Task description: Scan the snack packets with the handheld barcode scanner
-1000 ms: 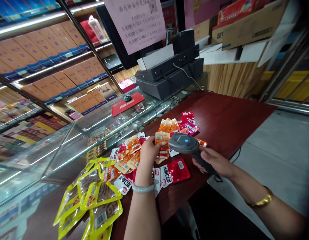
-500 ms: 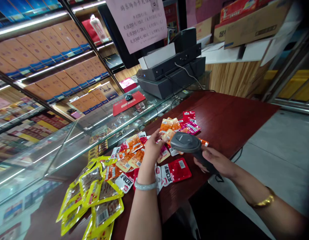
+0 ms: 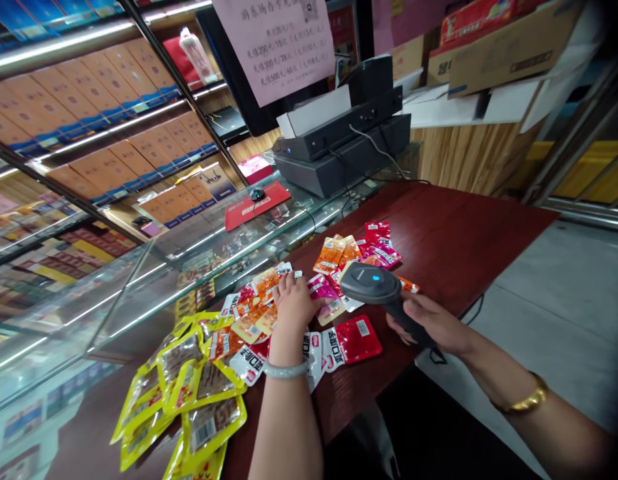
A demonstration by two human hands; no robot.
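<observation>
My right hand (image 3: 436, 323) grips the handle of a dark grey barcode scanner (image 3: 369, 285), its head turned left and a blue light lit on top. My left hand (image 3: 295, 301) reaches over a heap of small snack packets, fingers stretched and apart, holding nothing that I can see. Orange packets (image 3: 249, 327) lie under and left of that hand. Beside its thumb is a magenta packet (image 3: 323, 288). A large red packet (image 3: 359, 339) rests below the scanner. More orange packets (image 3: 331, 253) and red ones (image 3: 377, 233) lie beyond it. Yellow-edged packets (image 3: 213, 427) are piled at the near left.
The packets lie on a dark red tabletop (image 3: 459, 220). A glass display counter (image 3: 189, 267) borders it on the left, with a mouse (image 3: 257, 194) on a red mat. At the back stand a cash drawer (image 3: 339, 160) and cardboard boxes (image 3: 509, 53). Shelves (image 3: 89, 93) fill the left.
My left hand has let go of an orange packet near the scanner head and moved left over the heap. The scanner's blue light has come on; my right hand has barely moved.
</observation>
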